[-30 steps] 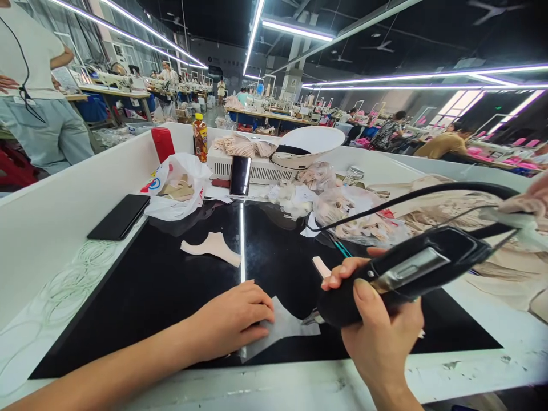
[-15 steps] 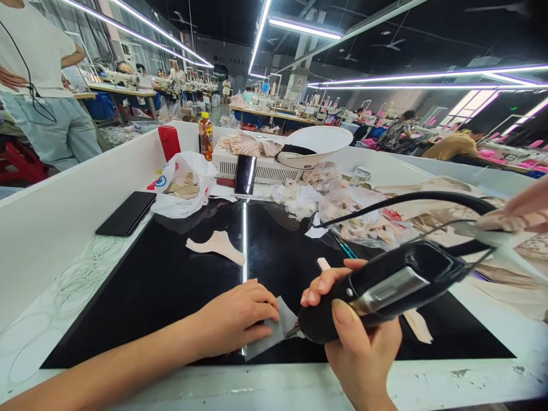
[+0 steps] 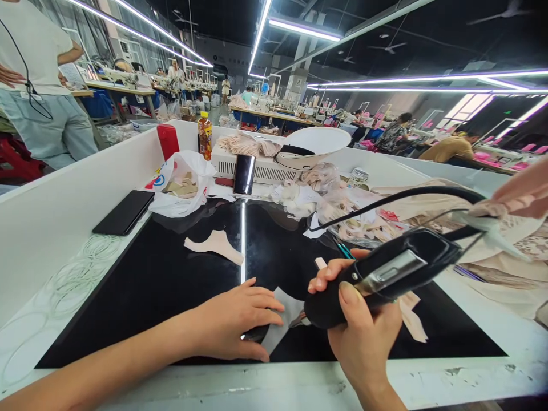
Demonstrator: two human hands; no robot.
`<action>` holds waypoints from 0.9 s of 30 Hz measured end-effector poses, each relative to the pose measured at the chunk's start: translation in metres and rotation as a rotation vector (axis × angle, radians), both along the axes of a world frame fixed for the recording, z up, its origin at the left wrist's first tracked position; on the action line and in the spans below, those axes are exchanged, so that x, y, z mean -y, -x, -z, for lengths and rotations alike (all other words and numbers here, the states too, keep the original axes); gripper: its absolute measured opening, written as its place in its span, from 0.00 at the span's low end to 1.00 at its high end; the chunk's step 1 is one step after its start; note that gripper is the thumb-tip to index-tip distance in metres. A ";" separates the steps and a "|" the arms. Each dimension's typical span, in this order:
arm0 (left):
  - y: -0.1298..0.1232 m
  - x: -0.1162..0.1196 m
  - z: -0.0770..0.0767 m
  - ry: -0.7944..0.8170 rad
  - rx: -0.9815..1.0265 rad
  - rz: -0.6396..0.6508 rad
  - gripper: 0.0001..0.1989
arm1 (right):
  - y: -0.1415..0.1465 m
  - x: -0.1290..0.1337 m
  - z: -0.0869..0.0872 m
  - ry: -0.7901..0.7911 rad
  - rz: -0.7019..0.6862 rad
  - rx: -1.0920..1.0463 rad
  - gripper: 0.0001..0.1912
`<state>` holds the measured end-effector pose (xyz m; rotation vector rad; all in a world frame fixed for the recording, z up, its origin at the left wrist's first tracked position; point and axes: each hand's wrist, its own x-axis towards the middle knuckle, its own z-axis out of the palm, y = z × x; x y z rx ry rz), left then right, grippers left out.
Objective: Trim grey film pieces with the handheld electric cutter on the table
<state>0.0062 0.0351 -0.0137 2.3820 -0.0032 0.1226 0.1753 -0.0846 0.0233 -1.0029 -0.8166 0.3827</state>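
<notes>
Long white strip lights [image 3: 303, 29] up top, glossy black sheet [image 3: 149, 302] on the white table [image 3: 248, 383] in my feed. I've got the right hand [image 3: 363, 334] wrapped around a chunky black handheld tool [image 3: 394, 274], metal tip [image 3: 300, 318] at the edge of a thin greyish-white piece [image 3: 287, 305] lying on that sheet. Left hand [image 3: 237, 322] is open, spread partly over the piece.

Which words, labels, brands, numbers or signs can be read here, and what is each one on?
No text is readable.
Bottle label: too small and blurred.
White plastic bag: blue and red print, folded, unreadable.
Back wall: faint pale marks, too small to read.
Pillar sign: a triangular mark shows; any wording is too small.
</notes>
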 end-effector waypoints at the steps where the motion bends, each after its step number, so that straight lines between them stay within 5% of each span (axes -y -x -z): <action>1: 0.000 0.000 0.001 0.004 0.002 0.006 0.23 | 0.001 0.001 0.001 -0.008 -0.017 0.011 0.18; 27: -0.002 0.000 0.003 -0.013 -0.006 0.002 0.25 | 0.023 0.009 0.004 -0.035 -0.137 -0.031 0.17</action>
